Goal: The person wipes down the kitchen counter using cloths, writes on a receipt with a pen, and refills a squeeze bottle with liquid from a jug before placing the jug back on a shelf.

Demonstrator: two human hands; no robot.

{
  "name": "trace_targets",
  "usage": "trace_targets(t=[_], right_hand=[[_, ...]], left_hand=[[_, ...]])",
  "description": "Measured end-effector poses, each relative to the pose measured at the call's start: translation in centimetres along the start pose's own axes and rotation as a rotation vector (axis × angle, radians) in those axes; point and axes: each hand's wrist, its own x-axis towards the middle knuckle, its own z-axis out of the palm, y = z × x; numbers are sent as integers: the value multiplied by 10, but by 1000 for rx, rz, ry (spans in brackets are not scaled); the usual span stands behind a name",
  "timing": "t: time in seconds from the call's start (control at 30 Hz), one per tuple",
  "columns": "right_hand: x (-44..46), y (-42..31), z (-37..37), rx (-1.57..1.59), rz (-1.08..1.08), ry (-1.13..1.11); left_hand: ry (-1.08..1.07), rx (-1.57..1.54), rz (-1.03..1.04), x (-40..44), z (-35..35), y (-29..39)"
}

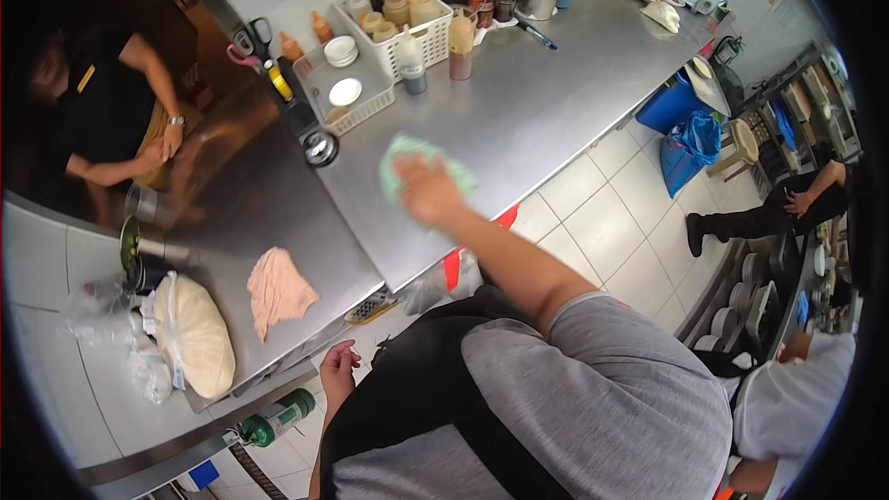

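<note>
My right hand [427, 187] presses a light green cloth [404, 145] onto the steel counter [519, 111], the cloth bunched under and around the fingers. My left hand [340, 368] hangs beside my body, off the counter's front edge, with its fingers loosely bent and nothing seen in them. Closest to it on the counter lies a crumpled pink cloth [280, 293]. Beyond the green cloth stand a squeeze bottle with dark liquid [411, 65] and another with reddish sauce [460, 46]. A round metal container [320, 148] sits to the left of my right hand.
A white basket of bottles [426, 42] and a tray with small dishes [375, 109] line the wall. A large bag with pale contents [193, 338] rests at the left. A blue bin [669, 104] stands on the floor. Other people are at the left opening and the right.
</note>
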Motion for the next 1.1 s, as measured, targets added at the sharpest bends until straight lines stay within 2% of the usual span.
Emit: trace_targets(t=[0.13,0.2,0.27,0.3,0.37,0.43,0.5,0.53,0.6,0.63,0.7,0.73,0.8,0.87,0.97,1.03,1.07,1.1], right_hand=[[1,214,-66,-230,437,292],[2,290,-102,-271,662,348],[22,304,-125,-289,818,322],[36,305,-123,-285,817,314],[71,293,-115,-227,488,215],[106,286,-110,-195,397,203],[134,290,-110,-176,393,212],[144,294,-112,-162,384,228],[160,302,-116,-162,370,208],[165,303,-116,-165,352,193],[173,306,-115,-171,315,165],[176,305,-114,-181,277,143],[173,292,-109,-186,206,75],[167,268,-103,-194,135,16],[148,229,-83,-118,71,4],[138,210,-76,-22,-139,-20],[131,206,-75,-20,-143,-20],[123,202,-77,-23,-260,-71]], left_hand=[[-24,26,128,30,81,95],[-109,204,281,58,132,142],[-96,269,467,98,195,189],[-122,182,519,123,229,206],[-164,257,567,169,298,253],[-55,204,610,219,363,277],[145,146,508,268,417,293],[142,152,501,286,437,300],[381,63,375,310,462,310],[383,70,369,313,463,307],[357,-55,659,314,461,303],[364,-50,653,305,454,298],[178,-70,570,270,427,283],[149,-30,575,224,398,274],[195,3,494,188,351,253],[361,-38,552,175,334,257],[365,-37,553,173,330,260],[335,-57,576,172,326,264]])
